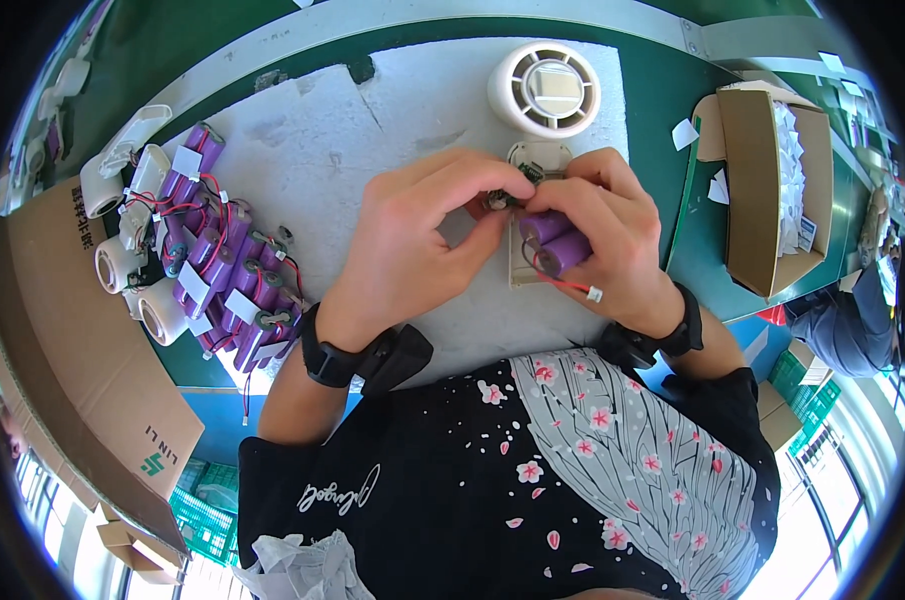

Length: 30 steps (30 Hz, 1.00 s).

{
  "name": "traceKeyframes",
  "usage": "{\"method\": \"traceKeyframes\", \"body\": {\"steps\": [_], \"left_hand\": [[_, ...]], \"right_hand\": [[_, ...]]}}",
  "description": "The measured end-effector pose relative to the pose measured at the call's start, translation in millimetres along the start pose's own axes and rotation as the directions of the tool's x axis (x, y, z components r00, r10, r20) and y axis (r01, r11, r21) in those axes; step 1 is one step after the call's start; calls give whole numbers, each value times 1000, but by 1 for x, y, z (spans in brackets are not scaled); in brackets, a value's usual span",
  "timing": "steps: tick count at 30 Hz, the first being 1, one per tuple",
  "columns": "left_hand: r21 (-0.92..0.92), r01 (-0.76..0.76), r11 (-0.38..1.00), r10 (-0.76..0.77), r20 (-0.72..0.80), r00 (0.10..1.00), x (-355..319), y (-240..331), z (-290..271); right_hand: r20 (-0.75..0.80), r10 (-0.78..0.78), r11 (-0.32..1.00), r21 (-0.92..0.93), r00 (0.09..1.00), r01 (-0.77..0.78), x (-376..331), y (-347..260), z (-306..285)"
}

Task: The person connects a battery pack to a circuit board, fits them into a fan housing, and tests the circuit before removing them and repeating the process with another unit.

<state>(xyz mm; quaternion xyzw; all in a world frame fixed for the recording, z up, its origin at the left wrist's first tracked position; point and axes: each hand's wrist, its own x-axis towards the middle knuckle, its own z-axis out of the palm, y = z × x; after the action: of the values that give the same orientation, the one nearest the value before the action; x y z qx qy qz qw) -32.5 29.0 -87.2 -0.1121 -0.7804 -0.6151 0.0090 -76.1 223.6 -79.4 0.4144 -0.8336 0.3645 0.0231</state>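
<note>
My right hand [613, 235] grips a purple double-cell battery pack [556, 240] with a red wire and a small white plug [595, 294] hanging from it. My left hand [418, 240] pinches a small part [497, 200] at the pack's end, fingertips meeting those of the right hand. Both hands hover over a beige plastic housing [522, 272] lying on the grey mat [323, 140]. What sits between the fingertips is mostly hidden.
A round white fan grille [545, 88] stands behind the hands. A heap of purple battery packs [223, 270] and white plastic shells [123, 260] lies at the left beside a brown carton [63, 330]. An open cardboard box with white pieces [773, 180] stands at the right.
</note>
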Motion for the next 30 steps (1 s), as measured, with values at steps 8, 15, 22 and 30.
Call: {"method": "traceKeyframes", "body": {"steps": [8, 15, 22, 30], "left_hand": [[-155, 1, 988, -12, -70, 997, 0, -10, 5], [-162, 187, 969, -171, 106, 980, -2, -4, -3], [-123, 108, 987, -94, 115, 989, -1, -4, -5], [-110, 24, 994, -19, 49, 999, 4, 3, 1]], "right_hand": [[66, 125, 969, 205, 990, -136, 11, 0, -23], [164, 477, 605, 652, 864, -458, 8, 0, -35], [300, 244, 854, 383, 922, -351, 11, -1, -32], [293, -96, 986, 160, 951, 50, 11, 0, -22]]}}
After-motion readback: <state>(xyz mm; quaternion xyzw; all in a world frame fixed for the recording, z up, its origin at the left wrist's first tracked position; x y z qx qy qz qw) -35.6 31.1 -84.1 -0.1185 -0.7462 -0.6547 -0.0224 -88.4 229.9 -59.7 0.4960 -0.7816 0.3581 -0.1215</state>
